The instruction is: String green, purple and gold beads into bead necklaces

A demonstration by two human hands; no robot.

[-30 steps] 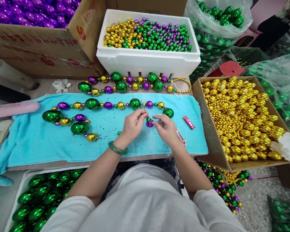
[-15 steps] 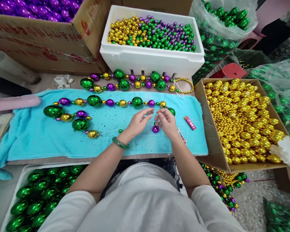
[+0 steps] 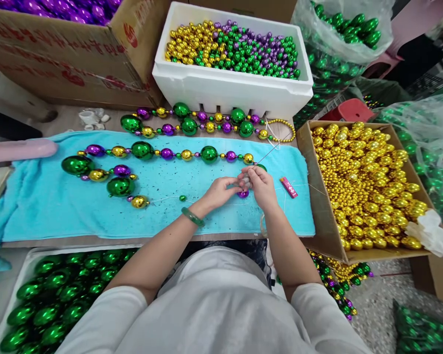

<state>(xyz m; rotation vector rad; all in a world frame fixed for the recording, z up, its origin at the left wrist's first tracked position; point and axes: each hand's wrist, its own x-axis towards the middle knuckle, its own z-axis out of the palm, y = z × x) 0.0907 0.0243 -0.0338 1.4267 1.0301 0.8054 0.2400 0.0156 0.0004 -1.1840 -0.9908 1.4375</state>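
My left hand [image 3: 223, 191], a green bangle at its wrist, reaches to my right hand with its fingertips pressed together; what they hold is too small to make out. My right hand [image 3: 260, 186] pinches a thin needle [image 3: 269, 153] that slants up to the right. A purple bead [image 3: 242, 193] lies just under the fingers. Left of the hands, a small green bead [image 3: 182, 198] sits on a thin thread running from a gold bead [image 3: 139, 201]. A string of large green, purple and gold beads [image 3: 142, 150] curves across the blue towel [image 3: 162, 172].
Behind the towel lie a finished-looking bead necklace [image 3: 189, 127] and a white foam box [image 3: 229, 83] of small beads. A carton [image 3: 327, 236] of gold beads stands right, near a pink lighter [image 3: 288, 188]. Green beads fill a tray [image 3: 16, 295] at lower left.
Both hands have come together over the purple bead, and the right fingers have closed. A needle now shows above them. The whole view has shifted slightly.
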